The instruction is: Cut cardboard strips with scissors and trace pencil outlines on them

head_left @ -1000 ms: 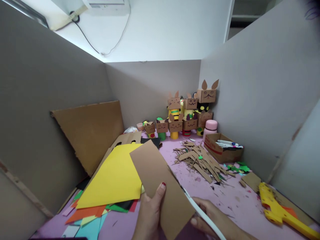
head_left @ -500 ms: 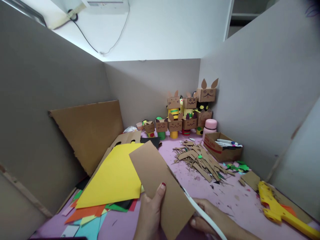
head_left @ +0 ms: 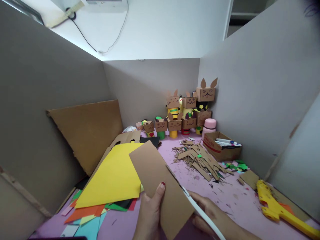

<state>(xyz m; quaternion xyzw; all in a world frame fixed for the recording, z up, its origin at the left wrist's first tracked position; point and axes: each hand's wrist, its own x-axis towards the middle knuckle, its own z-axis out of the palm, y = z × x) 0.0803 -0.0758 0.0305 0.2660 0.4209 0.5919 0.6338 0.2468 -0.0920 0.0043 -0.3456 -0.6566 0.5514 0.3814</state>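
Note:
My left hand [head_left: 150, 210] grips a brown cardboard piece [head_left: 162, 186] low on its left side, thumb flat on its face. The cardboard is tilted up towards the left. At its right edge is a dark, thin blade of scissors [head_left: 174, 175]. My right hand [head_left: 210, 213] is closed behind that edge, around the scissors, whose handles are mostly hidden. A narrow white strip [head_left: 203, 213] runs from the blade down across my right hand; whether it is still joined to the cardboard I cannot tell.
Yellow paper [head_left: 112, 176] and coloured sheets [head_left: 87, 226] lie left. A heap of cardboard scraps [head_left: 197, 160], a marker box [head_left: 220, 151] and a yellow glue gun [head_left: 271, 203] lie right. Several cardboard animal figures [head_left: 174, 125] and a pink bottle [head_left: 209, 126] stand behind.
My right hand has shifted slightly up and left along the cardboard's edge, and the scissors' blade shows a little more apart from it. My left hand holds the cardboard almost unmoved.

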